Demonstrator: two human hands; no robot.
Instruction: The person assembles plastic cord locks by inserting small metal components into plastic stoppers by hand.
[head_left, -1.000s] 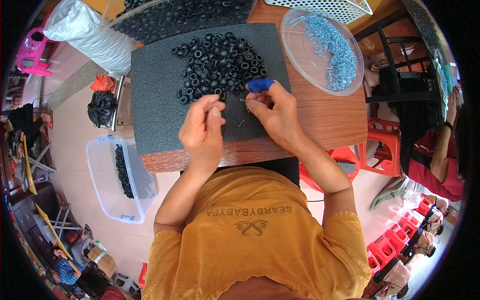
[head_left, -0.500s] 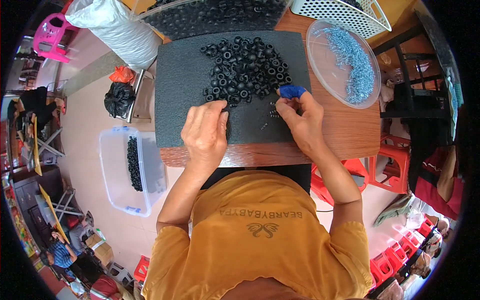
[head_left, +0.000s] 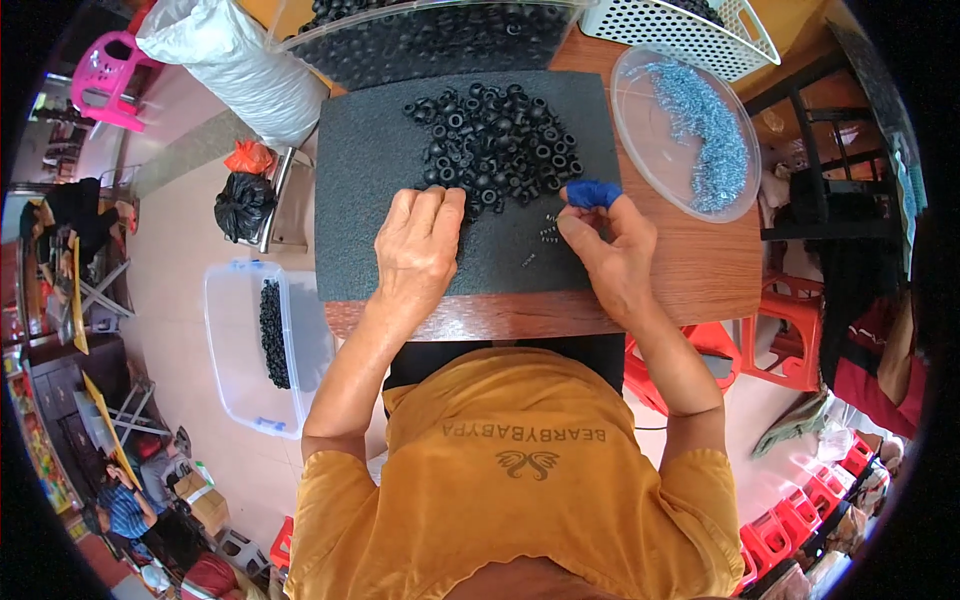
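A pile of small black ring-shaped plastic parts (head_left: pixel 500 140) lies on a dark foam mat (head_left: pixel 365 150). My left hand (head_left: pixel 418 245) is at the pile's near left edge, palm down. Its fingers are bent and close together, their tips among the nearest parts; what they grip is hidden. Farther right, my right hand (head_left: pixel 615 250) rests over the mat's right edge with thumb and fingers pinched. Blue tape (head_left: pixel 593 193) wraps its index finger. Several small metal springs (head_left: pixel 548 232) lie on the mat beside that pinch; anything inside it is too small to make out.
A round clear lid (head_left: pixel 640 165) with a heap of bluish springs (head_left: pixel 715 140) sits right of the mat. Behind stand a clear bin of black parts (head_left: pixel 430 55) and a white perforated basket (head_left: pixel 680 38). A clear plastic box (head_left: pixel 225 345) is on the floor at left.
My left hand has reached a little forward, its fingertips now at the pile's near edge. My right hand has shifted slightly right, still pinched. The view has moved a little.
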